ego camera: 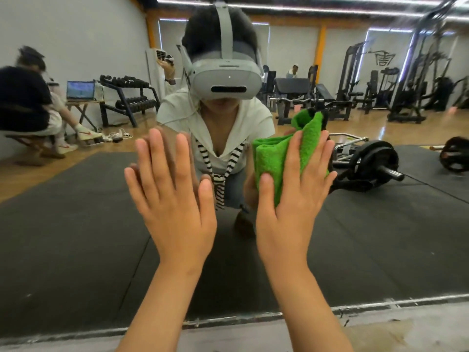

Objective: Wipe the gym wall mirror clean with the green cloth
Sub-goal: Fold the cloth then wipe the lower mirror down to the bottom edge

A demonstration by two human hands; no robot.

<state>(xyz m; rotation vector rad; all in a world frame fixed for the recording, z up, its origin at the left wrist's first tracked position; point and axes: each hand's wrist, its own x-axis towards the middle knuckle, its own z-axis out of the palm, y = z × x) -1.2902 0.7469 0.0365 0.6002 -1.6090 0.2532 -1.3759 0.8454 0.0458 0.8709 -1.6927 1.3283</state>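
- The green cloth (281, 158) looks like soft, light terry, bunched into loose folds; it will likely crumple and slide under the palm unless pressed flat, so the best hold is a broad palm with the fingers spread over its middle, not a pinch at one corner.
- The mirror (76, 224) is rigid, smooth glass, probably slippery under the cloth (and it would not like a hard knock); steady, even pressure suits it.
- The right hand (291, 199) is flat and open, fingers extended and slightly fanned, pressing the cloth against the glass; the cloth sits between palm and mirror, sticking out above the fingertips and to the left of the hand.
- The left hand (175, 196) is also spread flat, bare, just beside the right; its fingertips meet their reflection, so it seems to rest on the glass.
- The mirror's lower edge (228, 320) runs below both forearms.
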